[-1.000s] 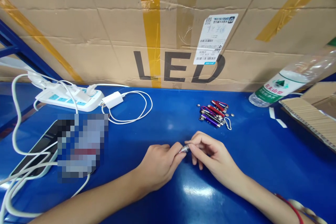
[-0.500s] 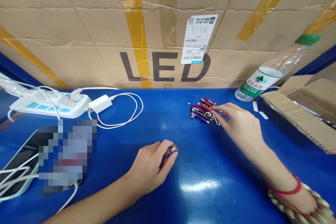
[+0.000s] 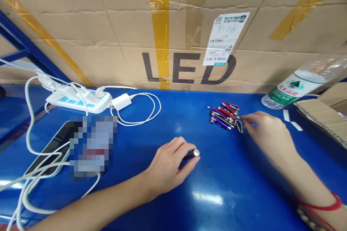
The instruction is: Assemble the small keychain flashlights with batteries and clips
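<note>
My left hand [image 3: 169, 164] rests on the blue table [image 3: 189, 195] and is closed round a small keychain flashlight [image 3: 193, 154], whose silver tip sticks out past the fingers. My right hand [image 3: 267, 135] is stretched out to the right side of a small pile of red and purple keychain flashlights [image 3: 223, 115]. Its thumb and forefinger are pinched together at the table right next to the pile, on something too small to make out. A few small button cells [image 3: 208, 107] lie around the pile.
A big cardboard box marked LED [image 3: 187, 36] stands along the back. At the left lie a white power strip [image 3: 78, 101], a charger with coiled cable [image 3: 121, 101] and a phone [image 3: 51, 148]. A plastic bottle [image 3: 295, 86] and a cardboard box [image 3: 322, 115] sit at the right.
My right hand left the flashlight held by my left hand and reached out to the pile, then shifted to its right side. The left hand kept its flashlight.
</note>
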A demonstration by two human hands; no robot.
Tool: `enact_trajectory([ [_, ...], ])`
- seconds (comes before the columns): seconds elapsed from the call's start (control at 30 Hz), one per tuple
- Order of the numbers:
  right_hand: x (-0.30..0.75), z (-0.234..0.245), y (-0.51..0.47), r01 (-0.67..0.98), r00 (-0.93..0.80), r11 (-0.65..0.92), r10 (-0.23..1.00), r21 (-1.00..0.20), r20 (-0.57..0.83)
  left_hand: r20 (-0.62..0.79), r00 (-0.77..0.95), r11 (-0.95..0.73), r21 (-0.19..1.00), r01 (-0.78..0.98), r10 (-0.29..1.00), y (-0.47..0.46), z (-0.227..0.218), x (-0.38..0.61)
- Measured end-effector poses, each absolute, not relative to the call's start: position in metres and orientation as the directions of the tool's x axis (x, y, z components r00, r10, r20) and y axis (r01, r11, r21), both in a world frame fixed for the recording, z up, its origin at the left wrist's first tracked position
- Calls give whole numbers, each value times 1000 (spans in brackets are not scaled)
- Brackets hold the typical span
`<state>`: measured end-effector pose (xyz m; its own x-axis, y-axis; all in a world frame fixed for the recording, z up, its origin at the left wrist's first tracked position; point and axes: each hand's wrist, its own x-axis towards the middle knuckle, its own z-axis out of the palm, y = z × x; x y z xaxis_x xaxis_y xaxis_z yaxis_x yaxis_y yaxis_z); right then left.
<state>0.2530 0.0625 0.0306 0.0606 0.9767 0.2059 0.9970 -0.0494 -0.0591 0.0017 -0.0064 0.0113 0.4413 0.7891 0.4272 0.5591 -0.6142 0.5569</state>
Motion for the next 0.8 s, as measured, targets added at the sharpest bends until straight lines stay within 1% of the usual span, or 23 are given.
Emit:
enact_trajectory([
  [0.13, 257, 27, 64, 998, 46, -37, 983, -57, 176, 429, 441, -615, 577, 537, 788, -7, 9, 2],
  [0.23, 256, 27, 63, 997, 57, -48, 981, -54, 184, 433, 443, -619, 577, 533, 785, -8, 9, 2],
  [0.33, 248, 30, 59, 998, 56, -48, 960, -33, 276, 447, 439, -626, 568, 534, 779, -8, 9, 2],
  [0.37, 244, 31, 58, 998, 44, -27, 945, -57, 325, 456, 436, -631, 561, 536, 776, -8, 10, 2],
  [0.4, 240, 32, 56, 993, 21, 22, 929, -112, 370, 467, 433, -637, 551, 539, 771, -8, 10, 2],
  [0.43, 235, 32, 54, 975, -20, 105, 919, -196, 393, 474, 432, -641, 541, 544, 767, -8, 10, 2],
  [0.47, 230, 33, 52, 931, -85, 211, 919, -298, 384, 481, 432, -645, 529, 551, 763, -8, 10, 2],
  [0.53, 219, 32, 45, 751, -311, 418, 907, -510, 285, 491, 434, -653, 506, 563, 755, -8, 10, 1],
  [0.57, 213, 31, 41, 638, -445, 482, 867, -601, 223, 496, 435, -657, 498, 567, 752, -8, 10, 1],
  [0.6, 206, 30, 37, 541, -559, 511, 812, -668, 169, 501, 436, -661, 492, 567, 747, -8, 10, 1],
  [0.63, 200, 30, 32, 462, -636, 521, 759, -717, 142, 506, 435, -664, 493, 563, 745, -8, 10, 0],
  [0.67, 193, 29, 27, 407, -677, 521, 724, -750, 135, 512, 436, -668, 493, 557, 741, -8, 10, 0],
  [0.73, 182, 27, 19, 354, -695, 492, 708, -795, 128, 515, 436, -671, 496, 551, 738, -7, 9, -1],
  [0.8, 175, 24, 14, 329, -675, 460, 725, -825, 135, 514, 437, -671, 490, 557, 738, -7, 9, -1],
])
